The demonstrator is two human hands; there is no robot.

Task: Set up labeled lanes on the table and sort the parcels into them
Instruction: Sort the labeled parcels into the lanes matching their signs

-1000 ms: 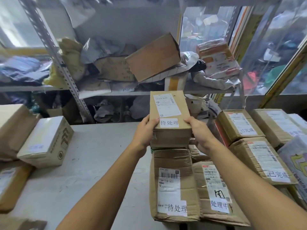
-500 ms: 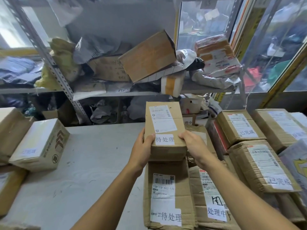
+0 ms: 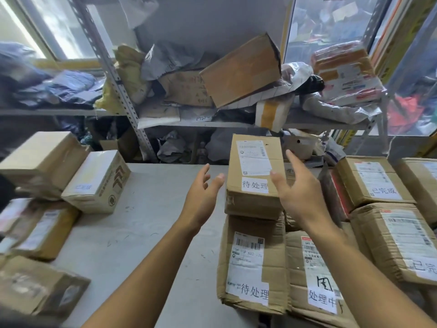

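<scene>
A tall cardboard parcel (image 3: pixel 254 176) with a white 待处理 label rests on the back end of a flat parcel (image 3: pixel 250 263) bearing the same label. My left hand (image 3: pixel 201 197) hovers just left of it, fingers straight, not touching. My right hand (image 3: pixel 298 188) is open in front of its right side, fingers spread. A parcel labelled 处理中 (image 3: pixel 316 275) lies to the right of the flat one. Parcels labelled 已完成 (image 3: pixel 371 183) (image 3: pixel 397 242) sit further right on the grey table (image 3: pixel 132 233).
Several unsorted cardboard parcels (image 3: pixel 97 183) crowd the table's left side. A metal shelf (image 3: pixel 212 124) piled with boxes and bags stands behind the table. Bare tabletop runs down the middle between the left pile and the labelled rows.
Both hands have set the tall 待处理 parcel down on the flat one, released it and drawn apart from its sides.
</scene>
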